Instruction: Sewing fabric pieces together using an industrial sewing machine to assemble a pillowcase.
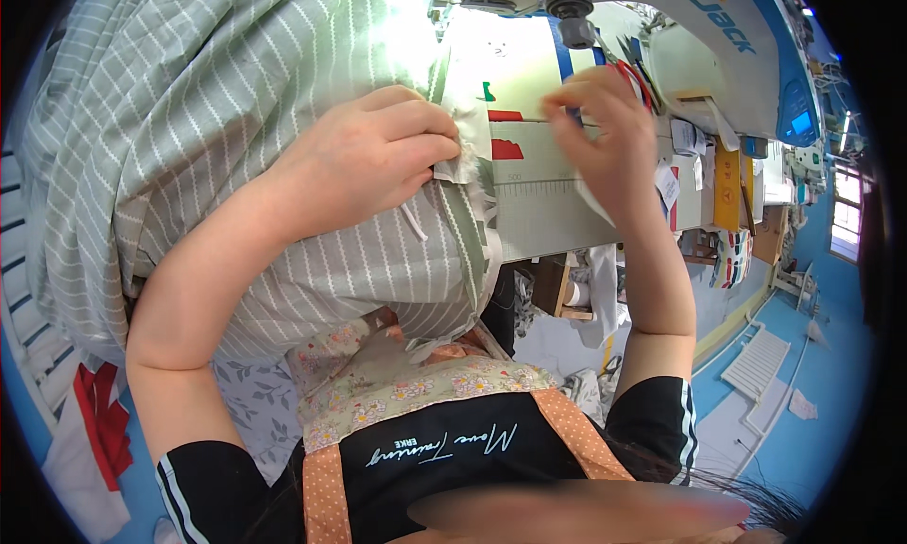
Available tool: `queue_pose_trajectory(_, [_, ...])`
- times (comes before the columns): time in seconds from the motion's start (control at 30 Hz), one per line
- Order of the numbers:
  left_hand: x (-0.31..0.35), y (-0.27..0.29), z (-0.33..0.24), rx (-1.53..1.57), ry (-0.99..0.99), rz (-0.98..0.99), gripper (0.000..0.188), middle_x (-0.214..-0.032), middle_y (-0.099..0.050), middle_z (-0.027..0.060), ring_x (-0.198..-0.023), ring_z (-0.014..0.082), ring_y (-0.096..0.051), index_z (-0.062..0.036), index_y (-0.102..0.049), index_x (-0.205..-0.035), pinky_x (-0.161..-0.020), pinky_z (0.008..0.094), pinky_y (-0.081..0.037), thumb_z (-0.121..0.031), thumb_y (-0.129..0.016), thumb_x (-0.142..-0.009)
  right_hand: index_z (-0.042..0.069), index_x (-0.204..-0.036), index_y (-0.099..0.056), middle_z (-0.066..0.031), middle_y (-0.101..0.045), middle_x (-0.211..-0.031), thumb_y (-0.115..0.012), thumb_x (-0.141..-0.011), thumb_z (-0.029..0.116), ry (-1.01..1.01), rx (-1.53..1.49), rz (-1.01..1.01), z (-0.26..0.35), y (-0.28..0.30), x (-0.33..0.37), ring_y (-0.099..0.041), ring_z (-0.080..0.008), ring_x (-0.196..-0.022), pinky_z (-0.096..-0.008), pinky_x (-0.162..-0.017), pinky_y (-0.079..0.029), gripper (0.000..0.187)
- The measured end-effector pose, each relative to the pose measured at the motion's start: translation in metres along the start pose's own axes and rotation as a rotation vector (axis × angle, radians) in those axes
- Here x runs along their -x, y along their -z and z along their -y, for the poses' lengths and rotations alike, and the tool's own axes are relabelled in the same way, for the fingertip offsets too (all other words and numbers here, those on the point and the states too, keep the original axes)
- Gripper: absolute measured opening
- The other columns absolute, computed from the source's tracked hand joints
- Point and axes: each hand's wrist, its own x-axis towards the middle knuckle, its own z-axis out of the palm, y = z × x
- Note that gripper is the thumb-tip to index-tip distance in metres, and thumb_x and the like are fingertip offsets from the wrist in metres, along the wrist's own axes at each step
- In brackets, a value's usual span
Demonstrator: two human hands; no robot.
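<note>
A large grey-green fabric (pixel 255 81) with white zigzag stripes spreads over the left side and hangs toward my lap. Its right edge, with a pale strip (pixel 465 119) along it, lies at the sewing machine's bed (pixel 553 209). My left hand (pixel 387 152) pinches the fabric at this edge, fingertips pressed together. Over the bed, apart from the fabric, my right hand (pixel 609 133) is raised and slightly blurred. Its thumb and forefinger are apart, and I see nothing between them. Red-handled scissors (pixel 635 83) lie just beyond it.
The sewing machine's white and blue head (pixel 727 53) rises at the far right, above the bed. A yellow box (pixel 727 190) and small items stand right of my right hand. Below the bed, a wooden drawer (pixel 557 289) holds cloth. Red and white cloth (pixel 99 421) hangs at the lower left.
</note>
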Motion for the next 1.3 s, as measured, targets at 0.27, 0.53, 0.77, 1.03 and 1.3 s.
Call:
queue_pose_trajectory(0.27, [0.001, 0.0, -0.001, -0.039, 0.01, -0.002, 0.019, -0.105, -0.065, 0.0027, -0.097, 0.0238, -0.064, -0.0046, -0.069, -0.095, -0.079, 0.0364, -0.058, -0.002, -0.072, -0.075, 0.001, -0.081, -0.067, -0.0102, -0.059, -0.079, -0.071, -0.079, 0.007, -0.047, -0.227, 0.248, 0.036, -0.031, -0.016, -0.06, -0.0271, -0.074, -0.037, -0.065, -0.049, 0.008])
queue_pose_trajectory(0.53, [0.0, -0.001, -0.002, -0.076, 0.022, 0.0, 0.022, -0.102, -0.064, 0.0027, -0.097, 0.0233, -0.064, -0.0054, -0.069, -0.095, -0.078, 0.0353, -0.059, -0.004, -0.072, -0.074, 0.001, -0.076, -0.064, -0.0106, -0.058, -0.077, -0.069, -0.073, 0.007, -0.036, -0.187, 0.185, 0.039, -0.046, -0.015, -0.059, -0.0291, -0.073, -0.0406, -0.064, -0.048, 0.009])
queue_pose_trajectory(0.77, [0.0, -0.002, -0.004, -0.111, 0.031, -0.002, 0.02, -0.101, -0.063, 0.0024, -0.097, 0.0227, -0.063, -0.0061, -0.069, -0.096, -0.074, 0.0344, -0.06, -0.005, -0.071, -0.076, 0.0, -0.075, -0.062, -0.0106, -0.057, -0.076, -0.069, -0.073, 0.005, -0.04, -0.219, 0.161, 0.037, -0.046, -0.013, -0.059, -0.0289, -0.072, -0.0397, -0.064, -0.048, 0.008])
queue_pose_trajectory(1.03, [0.0, -0.002, -0.003, -0.168, 0.042, 0.046, 0.019, -0.099, -0.062, 0.0024, -0.093, 0.0227, -0.064, -0.0058, -0.069, -0.096, -0.071, 0.0352, -0.06, -0.007, -0.07, -0.078, 0.0, -0.076, -0.061, -0.0106, -0.056, -0.076, -0.069, -0.073, 0.003, -0.037, -0.24, 0.153, 0.036, -0.047, -0.011, -0.058, -0.0286, -0.07, -0.039, -0.063, -0.047, 0.009])
queue_pose_trajectory(1.3, [-0.001, -0.003, -0.002, -0.164, -0.008, -0.004, 0.019, -0.1, -0.062, 0.0037, -0.093, 0.0226, -0.064, -0.0053, -0.069, -0.098, -0.073, 0.0347, -0.059, -0.007, -0.07, -0.078, 0.0, -0.076, -0.061, -0.0103, -0.055, -0.076, -0.069, -0.073, 0.002, -0.053, -0.277, 0.139, 0.035, -0.046, -0.01, -0.057, -0.0273, -0.069, -0.0378, -0.061, -0.046, 0.009])
